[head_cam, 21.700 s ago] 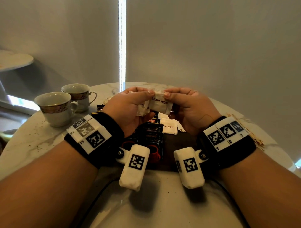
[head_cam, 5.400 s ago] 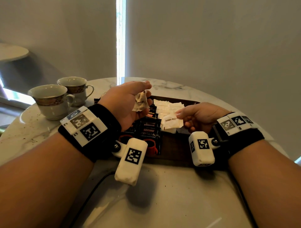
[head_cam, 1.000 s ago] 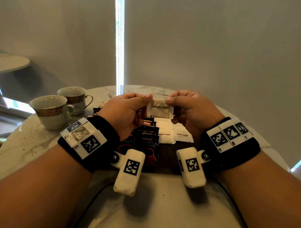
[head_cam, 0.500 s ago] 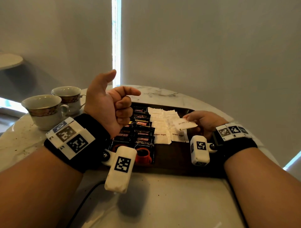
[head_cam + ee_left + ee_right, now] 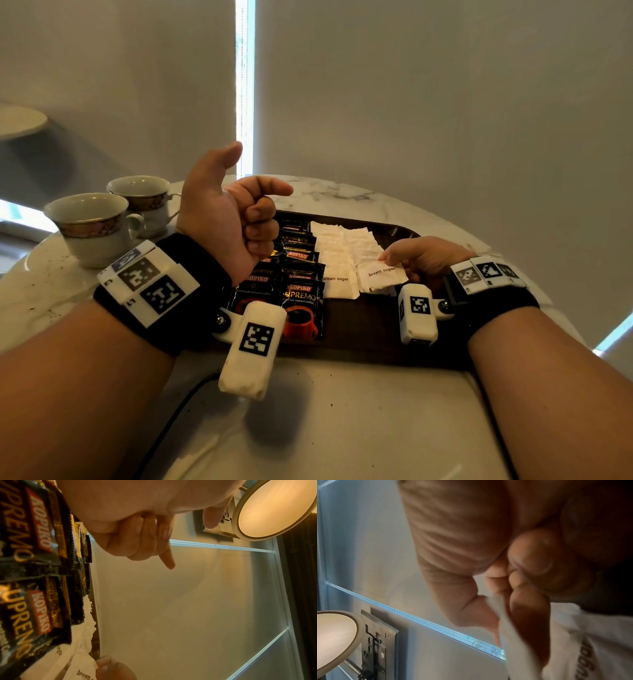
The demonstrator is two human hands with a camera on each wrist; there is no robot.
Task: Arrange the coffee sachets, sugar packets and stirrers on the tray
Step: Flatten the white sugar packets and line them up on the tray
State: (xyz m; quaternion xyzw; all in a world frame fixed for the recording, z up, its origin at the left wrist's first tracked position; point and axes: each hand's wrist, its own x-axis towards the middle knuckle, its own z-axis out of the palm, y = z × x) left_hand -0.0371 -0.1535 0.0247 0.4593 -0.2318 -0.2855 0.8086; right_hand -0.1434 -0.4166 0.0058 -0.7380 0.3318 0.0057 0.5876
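Observation:
A dark wooden tray (image 5: 376,322) lies on the marble table. On its left part lie two columns of black Kopiko coffee sachets (image 5: 301,298) (image 5: 39,547). Beside them run two columns of white sugar packets (image 5: 335,246). My right hand (image 5: 394,255) (image 5: 505,601) pinches one brown sugar packet (image 5: 382,277) (image 5: 590,642) by its far edge, low at the near end of the right sugar column. My left hand (image 5: 260,205) (image 5: 154,536) hovers above the coffee sachets with the thumb up, three fingers curled and nothing in it. No stirrers show.
Two gold-banded teacups (image 5: 92,226) (image 5: 144,198) stand at the table's left. A black cable (image 5: 171,421) runs over the near table surface. The right part of the tray is bare wood. A wall and a bright window slit stand behind.
One second ago both hands held the packet up. The left hand let go and rose; the right hand carried the packet down to the near end of the right sugar column.

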